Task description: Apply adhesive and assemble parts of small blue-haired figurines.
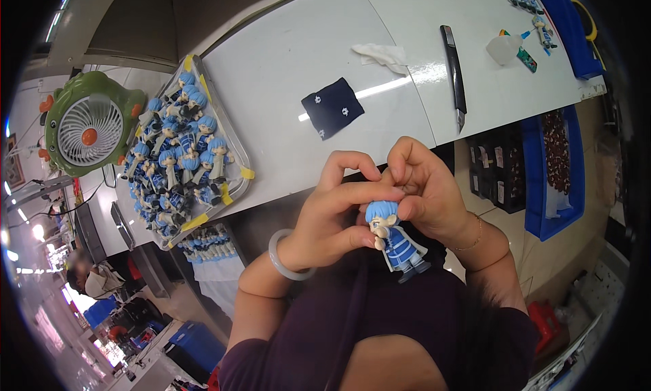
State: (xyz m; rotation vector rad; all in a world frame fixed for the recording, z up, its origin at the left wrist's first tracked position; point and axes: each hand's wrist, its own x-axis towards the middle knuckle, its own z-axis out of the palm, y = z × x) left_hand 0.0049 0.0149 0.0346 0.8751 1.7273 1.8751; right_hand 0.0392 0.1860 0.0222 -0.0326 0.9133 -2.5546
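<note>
A small toy figurine (401, 245) with blue hair, a blue striped outfit and a pale cape hangs between my hands, in front of my chest. My left hand (332, 218) grips it by the head, thumb low and fingers above. My right hand (430, 194) pinches at the top of the head, its thumb beside the blue hair; whether something small sits between those fingertips is hidden. Beyond my hands, a dark navy cloth square (333, 109) with a few small white pieces on it lies on the white table (285, 66).
At left stands a clear tray (241, 181) heaped with similar figurines (180, 160), beside a green fan (88, 123). A utility knife (454, 76), white cloth (380, 55), clear bottle (503, 50) and blue bin (569, 32) occupy the right. Below the table edge is another blue bin (573, 188).
</note>
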